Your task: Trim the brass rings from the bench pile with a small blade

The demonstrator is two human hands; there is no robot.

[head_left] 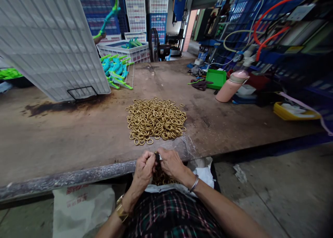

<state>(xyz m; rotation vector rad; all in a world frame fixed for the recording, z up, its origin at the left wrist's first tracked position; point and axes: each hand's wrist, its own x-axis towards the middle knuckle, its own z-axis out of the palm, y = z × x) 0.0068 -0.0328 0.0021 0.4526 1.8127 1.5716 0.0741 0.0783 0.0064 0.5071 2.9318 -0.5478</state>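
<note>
My left hand (144, 168) and my right hand (172, 164) are together at the table's near edge, fingers closed. Pinched between them is a small dark piece (157, 157) with a pale bit at its right; its kind is mostly hidden by my fingers. Below the hands, in my lap, more rings (162, 179) lie in a white bag (204, 175), partly covered by my right wrist. Just beyond my fingers a heap of brass-coloured rings (156, 118) is spread on the wooden table (85, 137), a few lying loose around its edge.
A large white plastic crate (57, 40) stands tilted at left. Behind it are turquoise-and-green pieces (117, 70) and a person's hand (99, 38). At right stand a pink bottle (231, 86), a green tray (216, 78) and a yellow tray (295, 112). A fan (154, 45) is at the back.
</note>
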